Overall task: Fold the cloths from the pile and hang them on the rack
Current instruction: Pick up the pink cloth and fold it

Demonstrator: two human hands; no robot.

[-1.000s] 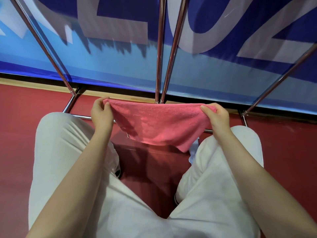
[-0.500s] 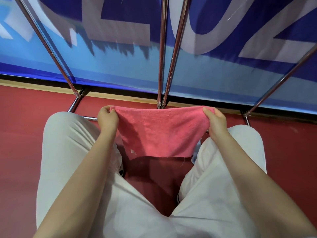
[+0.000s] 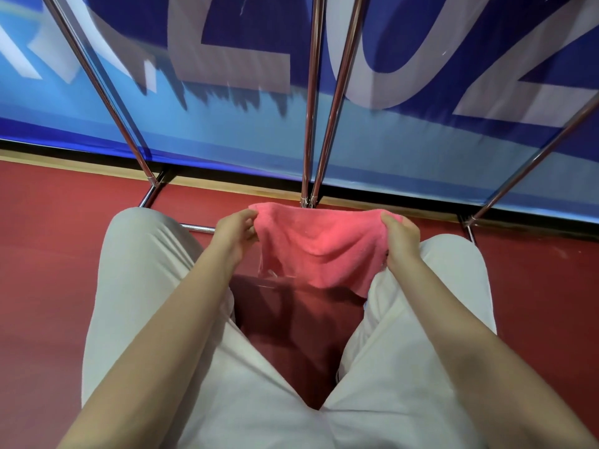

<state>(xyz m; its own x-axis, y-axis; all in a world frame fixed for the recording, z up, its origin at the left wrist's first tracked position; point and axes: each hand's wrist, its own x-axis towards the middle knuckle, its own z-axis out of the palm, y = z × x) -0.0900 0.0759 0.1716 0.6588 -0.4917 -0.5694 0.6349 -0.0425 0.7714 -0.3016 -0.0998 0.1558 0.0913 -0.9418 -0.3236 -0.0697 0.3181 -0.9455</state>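
A pink cloth (image 3: 319, 251) hangs in the air between my hands, above the red floor and in front of my knees. My left hand (image 3: 234, 236) pinches its upper left corner. The upper right corner is gripped by my right hand (image 3: 401, 239). The cloth sags in the middle and its lower edge reaches down to my right thigh. The metal rack (image 3: 311, 102) rises just beyond the cloth, with two upright poles at the centre. No pile of cloths is in view.
Slanted rack poles (image 3: 100, 89) stand at the left and another at the right (image 3: 531, 160), with low base bars near the floor. A blue banner (image 3: 227, 131) with large pale letters covers the wall behind. My legs in light trousers (image 3: 136, 286) fill the lower view.
My hands have drawn closer together, so the cloth now sags between them instead of being stretched flat. My left hand has shifted its hold on the corner.
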